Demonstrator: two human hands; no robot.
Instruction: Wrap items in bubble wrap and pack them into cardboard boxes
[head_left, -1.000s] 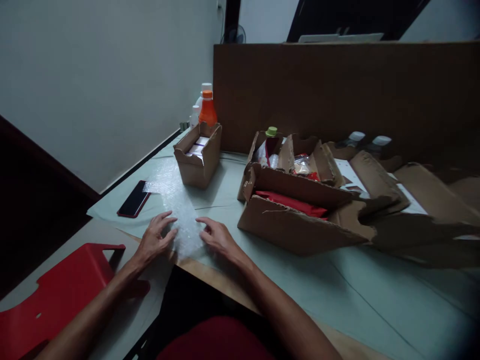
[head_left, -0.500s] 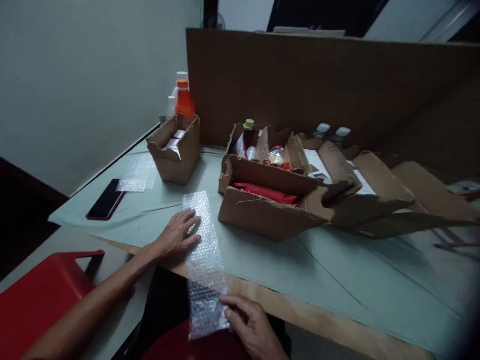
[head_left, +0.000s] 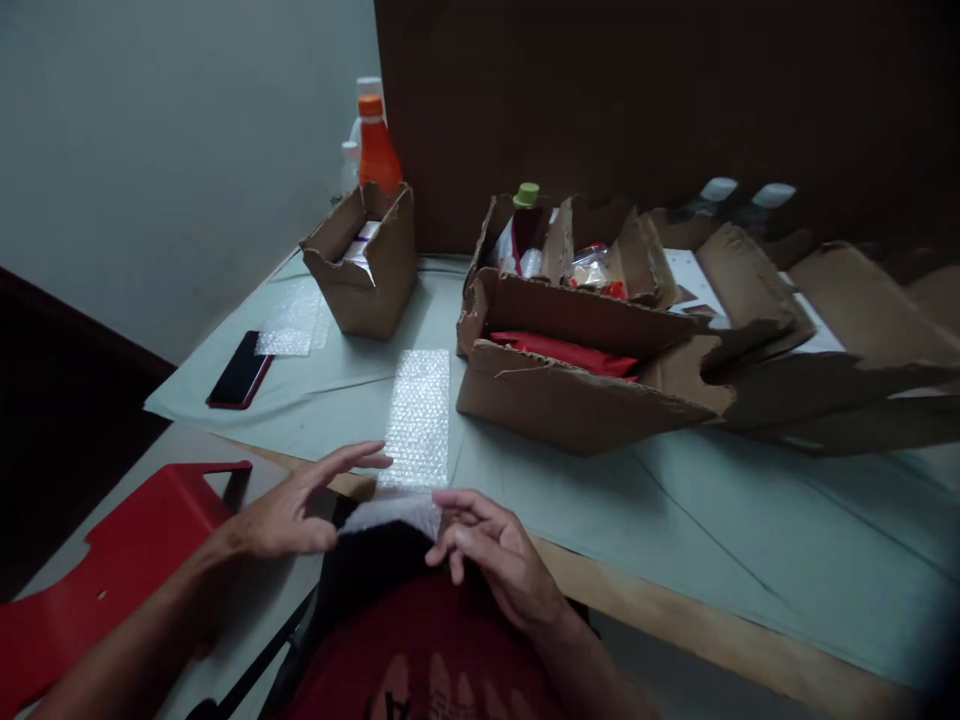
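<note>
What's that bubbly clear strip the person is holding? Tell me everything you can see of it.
The bubble wrap strip is a long, narrow piece of clear plastic covered in small air bubbles. Most of it lies flat on the pale green table cover, pointing away from the person. Its near end hangs over the table edge, pinched between the left hand and right hand.
</note>
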